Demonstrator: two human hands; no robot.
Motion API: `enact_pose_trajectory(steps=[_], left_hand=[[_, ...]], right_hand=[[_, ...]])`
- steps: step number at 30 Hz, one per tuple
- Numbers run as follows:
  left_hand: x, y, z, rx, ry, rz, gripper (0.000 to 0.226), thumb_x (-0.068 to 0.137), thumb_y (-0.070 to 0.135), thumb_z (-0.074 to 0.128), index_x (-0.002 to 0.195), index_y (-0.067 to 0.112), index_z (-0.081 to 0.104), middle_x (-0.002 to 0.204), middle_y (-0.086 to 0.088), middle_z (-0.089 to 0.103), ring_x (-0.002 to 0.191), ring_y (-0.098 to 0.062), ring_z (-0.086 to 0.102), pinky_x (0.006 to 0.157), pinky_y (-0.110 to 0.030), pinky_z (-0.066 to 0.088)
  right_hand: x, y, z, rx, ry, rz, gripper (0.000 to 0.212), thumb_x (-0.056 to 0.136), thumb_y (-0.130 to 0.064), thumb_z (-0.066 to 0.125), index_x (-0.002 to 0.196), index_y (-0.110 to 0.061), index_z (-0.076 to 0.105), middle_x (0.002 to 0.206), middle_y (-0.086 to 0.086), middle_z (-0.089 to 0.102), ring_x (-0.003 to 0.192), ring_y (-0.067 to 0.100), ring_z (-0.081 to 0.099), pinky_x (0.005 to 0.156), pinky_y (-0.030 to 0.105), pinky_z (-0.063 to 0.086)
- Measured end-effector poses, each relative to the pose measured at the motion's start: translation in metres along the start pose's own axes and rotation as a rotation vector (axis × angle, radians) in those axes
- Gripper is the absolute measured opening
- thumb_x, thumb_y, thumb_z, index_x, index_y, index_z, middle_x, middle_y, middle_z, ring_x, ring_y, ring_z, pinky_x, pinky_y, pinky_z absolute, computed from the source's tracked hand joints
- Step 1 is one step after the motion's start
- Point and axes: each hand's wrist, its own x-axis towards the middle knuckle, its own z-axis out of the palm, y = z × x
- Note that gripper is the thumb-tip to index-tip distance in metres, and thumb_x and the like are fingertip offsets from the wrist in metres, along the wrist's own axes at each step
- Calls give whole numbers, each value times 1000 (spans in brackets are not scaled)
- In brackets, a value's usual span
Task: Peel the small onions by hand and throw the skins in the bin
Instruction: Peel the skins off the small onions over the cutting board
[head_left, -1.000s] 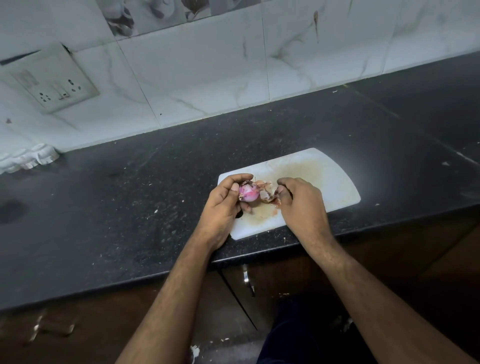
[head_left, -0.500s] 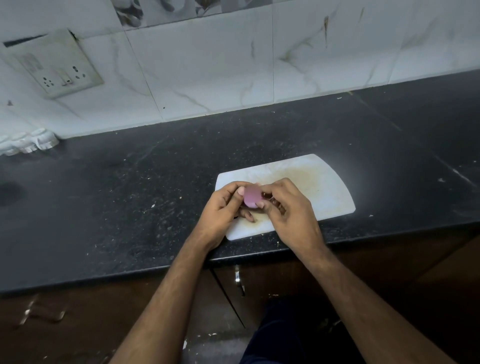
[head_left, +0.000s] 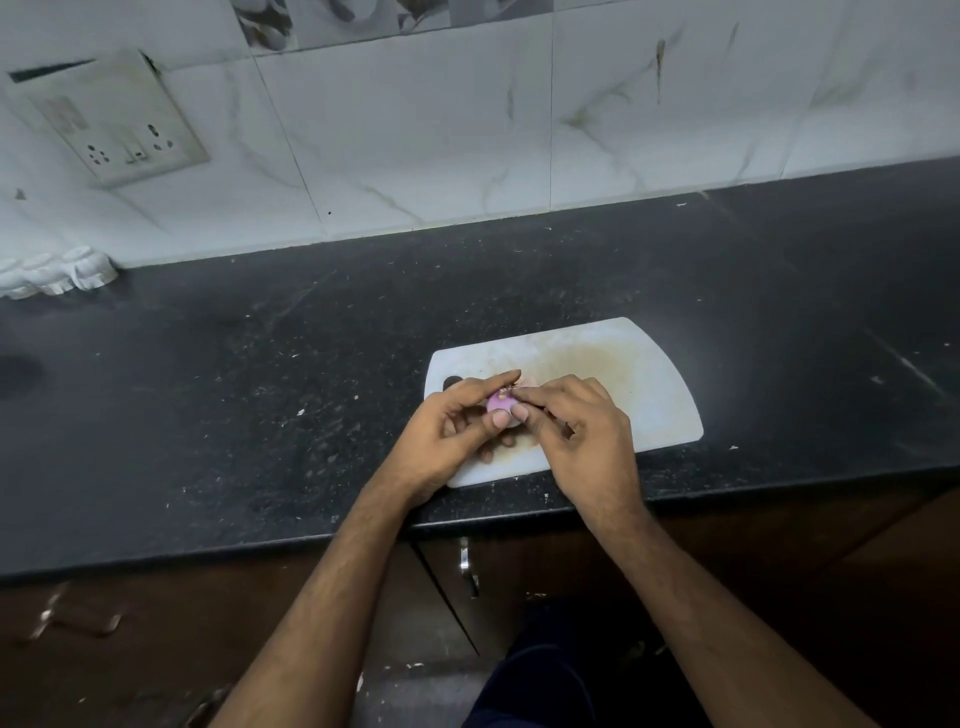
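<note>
The small onion (head_left: 500, 404), purple and largely bare, is grasped between the left hand (head_left: 451, 435) and right hand (head_left: 576, 434) above the white cutting board (head_left: 644, 395) on the bench (head_left: 234, 405). Peeling appears under way, the right fingertips pinching at its top; next calls for stripping remaining skin. No bin is in view, and the onion's underside is hidden.

Bare forearms, no sleeves; no rings or watch on left hand (head_left: 447, 434) or right hand (head_left: 587, 436); dark navy trousers (head_left: 535, 686) below.
</note>
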Motion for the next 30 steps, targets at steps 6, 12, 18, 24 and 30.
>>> enact_pose_trajectory(steps=[6, 12, 18, 24, 30], left_hand=[[-1, 1, -1, 80, -27, 6, 44, 102, 12, 63, 145, 11, 59, 108, 9, 68, 90, -23, 71, 75, -31, 61], [0, 0, -2, 93, -27, 16, 42, 102, 8, 63, 143, 12, 61, 117, 4, 66, 93, -18, 70, 81, -33, 61], [1, -2, -3, 122, -26, 27, 40, 103, 7, 61, 142, 7, 60, 126, -2, 67, 96, -14, 70, 79, -33, 62], [-1, -2, -2, 95, -50, 18, 34, 106, 8, 55, 140, 6, 60, 119, 1, 72, 102, -13, 69, 78, -33, 59], [-3, -1, -1, 72, -28, 0, 33, 105, 12, 57, 138, 6, 60, 118, 2, 71, 100, -13, 68, 70, -31, 58]], right_hand=[[-1, 0, -1, -41, 15, -37, 19, 89, -21, 77, 108, -22, 79, 94, -11, 71, 94, 12, 59, 79, 29, 54], [0, 3, 4, -70, -30, -20, 16, 93, -22, 72, 108, -19, 75, 98, -10, 66, 97, 12, 56, 76, 31, 55], [2, 5, 8, -164, -104, -38, 13, 99, -23, 61, 107, -16, 69, 101, -9, 61, 99, 10, 46, 74, 19, 42], [1, 5, 11, -312, -157, -67, 20, 102, -26, 50, 111, -14, 63, 105, -2, 57, 97, 13, 42, 76, 28, 45], [2, 3, 9, -299, -164, -47, 22, 102, -28, 43, 109, -15, 60, 104, -9, 50, 97, 7, 36, 75, 21, 40]])
